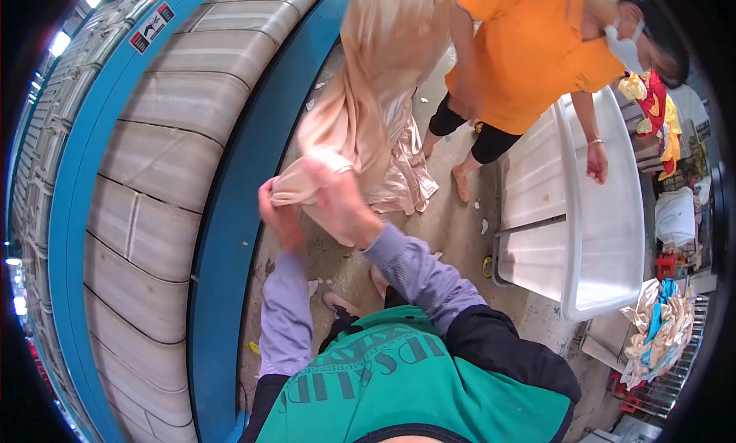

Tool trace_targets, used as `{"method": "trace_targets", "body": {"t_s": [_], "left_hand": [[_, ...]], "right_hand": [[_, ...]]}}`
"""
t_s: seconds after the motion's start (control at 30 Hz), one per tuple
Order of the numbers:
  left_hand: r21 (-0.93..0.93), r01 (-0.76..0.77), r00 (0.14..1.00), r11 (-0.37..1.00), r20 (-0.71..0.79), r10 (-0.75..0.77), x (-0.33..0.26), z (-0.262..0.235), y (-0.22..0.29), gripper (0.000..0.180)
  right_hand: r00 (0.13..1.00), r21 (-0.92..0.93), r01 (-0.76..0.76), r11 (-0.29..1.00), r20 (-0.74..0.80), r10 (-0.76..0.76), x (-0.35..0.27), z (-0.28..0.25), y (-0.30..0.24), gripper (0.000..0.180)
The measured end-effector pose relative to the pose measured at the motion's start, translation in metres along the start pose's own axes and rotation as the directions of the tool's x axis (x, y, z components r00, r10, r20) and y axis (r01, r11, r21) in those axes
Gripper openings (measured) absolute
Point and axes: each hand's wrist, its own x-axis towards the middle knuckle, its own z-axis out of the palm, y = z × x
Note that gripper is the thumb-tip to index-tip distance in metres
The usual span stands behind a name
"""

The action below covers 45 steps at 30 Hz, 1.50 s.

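Observation:
A long peach satin cloth [376, 83] hangs stretched between me and a co-worker in an orange shirt [529, 52], its lower fold trailing to the concrete floor. My left hand [277, 213] pinches the near corner of the cloth. My right hand [337, 201] grips the same bunched edge just beside it, fingers wrapped over the fabric. Both my forearms wear lilac-grey sleeves. The co-worker holds the far end up high; one hand of theirs [596, 161] hangs free by the cart.
A large curved machine [169, 159] with grey padded panels and blue trim fills the left side. A white plastic cart [606, 236] stands at the right. More bundled cloth [659, 328] lies on a wire rack at the lower right. Small scraps litter the floor.

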Motion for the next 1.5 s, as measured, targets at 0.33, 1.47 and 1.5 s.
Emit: {"method": "trace_targets", "body": {"t_s": [0.33,1.47,1.5], "left_hand": [[0.315,0.008,1.000,0.949,0.016,-0.014,-0.139,-0.144,0.142,0.022],[0.244,-0.131,0.393,0.961,-0.877,0.276,-0.152,-0.321,0.255,0.062],[0.315,-0.135,0.440,0.939,-0.830,0.342,-0.160,-0.329,0.258,0.064]], "right_hand": [[0.812,0.489,-0.157,0.858,-0.430,0.394,0.028,-0.230,0.111,0.015],[0.427,-0.675,0.227,0.703,0.717,0.551,-0.141,0.025,0.118,0.023],[0.453,-0.676,0.269,0.686,0.718,0.529,-0.140,0.028,0.123,0.025]]}}
